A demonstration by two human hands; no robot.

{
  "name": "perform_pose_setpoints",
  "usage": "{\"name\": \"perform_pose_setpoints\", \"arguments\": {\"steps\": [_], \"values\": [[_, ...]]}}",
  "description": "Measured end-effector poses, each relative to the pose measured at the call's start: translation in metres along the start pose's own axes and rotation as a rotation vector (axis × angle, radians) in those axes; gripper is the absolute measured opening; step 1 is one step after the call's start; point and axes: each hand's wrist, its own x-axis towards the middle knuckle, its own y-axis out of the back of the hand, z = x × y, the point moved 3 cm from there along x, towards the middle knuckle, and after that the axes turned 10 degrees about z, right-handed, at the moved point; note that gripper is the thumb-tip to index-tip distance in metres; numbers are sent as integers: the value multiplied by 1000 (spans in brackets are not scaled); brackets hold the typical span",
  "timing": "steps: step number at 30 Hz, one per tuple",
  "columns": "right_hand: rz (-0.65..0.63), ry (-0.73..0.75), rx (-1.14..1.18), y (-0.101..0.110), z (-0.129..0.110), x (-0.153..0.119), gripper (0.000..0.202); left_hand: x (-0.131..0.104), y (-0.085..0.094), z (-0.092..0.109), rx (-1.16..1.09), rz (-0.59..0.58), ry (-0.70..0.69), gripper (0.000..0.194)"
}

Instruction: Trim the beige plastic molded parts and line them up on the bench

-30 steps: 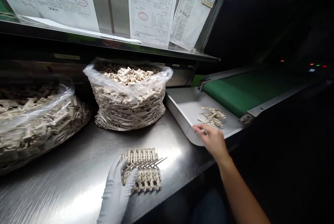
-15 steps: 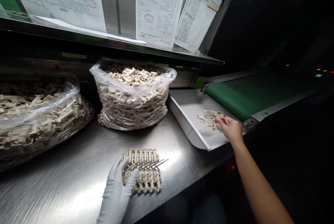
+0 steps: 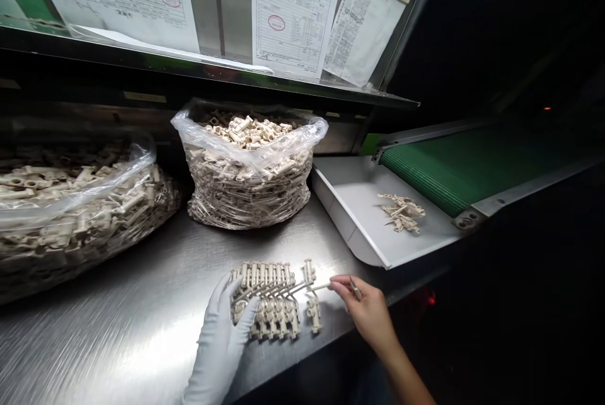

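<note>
On the metal table, a neat row of beige moulded plastic parts on thin runners (image 3: 269, 301) lies in front of me. My left hand (image 3: 224, 320), in a white glove, grips the row's left end between thumb and fingers. My right hand (image 3: 362, 304) is bare and pinches the thin stem of one more runner with beige plastic parts (image 3: 312, 313), just right of the row. A small metallic tool (image 3: 355, 288) also sticks out of the right hand; its kind is unclear.
A clear bag of beige parts (image 3: 250, 184) stands behind the row, with a second bag (image 3: 70, 216) at left. At right, a white tray (image 3: 345, 203) holds a small pile of parts (image 3: 401, 213) below a green conveyor belt (image 3: 439, 172). Papers (image 3: 293, 21) hang above.
My right hand has moved from the tray towards me and left, bringing a runner of parts beside the row. My left hand keeps its hold on the row.
</note>
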Motion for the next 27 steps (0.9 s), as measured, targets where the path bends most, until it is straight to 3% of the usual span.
{"name": "perform_pose_setpoints", "arguments": {"steps": [6, 9, 11, 13, 16, 19, 22, 27], "values": [[-127, 9, 3, -49, -8, 0, 34, 4, 0, -3, 36, 28, 44, 56], [-177, 39, -61, -50, -21, 8, 28, 9, 2, -8, 37, 56, 73, 57], [-177, 57, -140, -32, -29, 21, 30, 12, 2, -14, 68, 63, 93, 62], [-123, 54, -254, 0, -33, 47, 32, 13, 1, -18, 109, 54, 106, 67], [21, -10, -504, 57, -26, 108, 32, 13, 1, -19, 124, 43, 95, 70], [77, -113, -771, 93, -2, 174, 27, 12, 3, -17, 143, 51, 121, 76], [40, -176, -963, 101, 26, 212, 31, 13, 4, -17, 146, 67, 127, 77], [30, -169, -1103, 96, 55, 222, 36, 15, 4, -19, 135, 78, 153, 75]]}}
